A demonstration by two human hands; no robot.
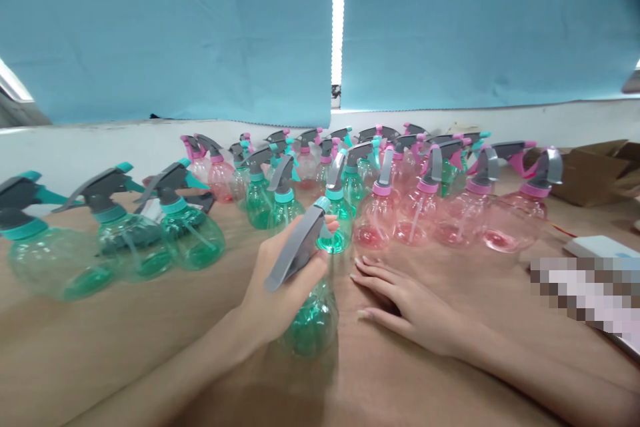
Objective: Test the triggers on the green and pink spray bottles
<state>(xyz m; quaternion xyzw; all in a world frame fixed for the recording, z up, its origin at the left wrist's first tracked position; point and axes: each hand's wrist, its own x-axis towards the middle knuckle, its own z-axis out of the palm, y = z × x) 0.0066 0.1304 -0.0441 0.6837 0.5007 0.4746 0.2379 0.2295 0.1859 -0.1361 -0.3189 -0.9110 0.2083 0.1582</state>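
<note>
My left hand (280, 280) is wrapped round the neck of a clear green spray bottle (311, 327) with a grey and turquoise trigger head. The bottle is close in front of me, and its neck is hidden behind my fingers. To its right, my right hand (407, 300) lies flat on the brown table (390, 387), fingers stretched out and holding nothing. Just beyond my hands stand another green spray bottle (334, 220) and a pink spray bottle (375, 220).
Several pink and green spray bottles crowd the back of the table. On the left stand more green bottles (193, 237). A cardboard box (585, 173) sits at the back right, near a white object (600, 247) and a blurred-out item. Blue curtains (175, 33) hang behind.
</note>
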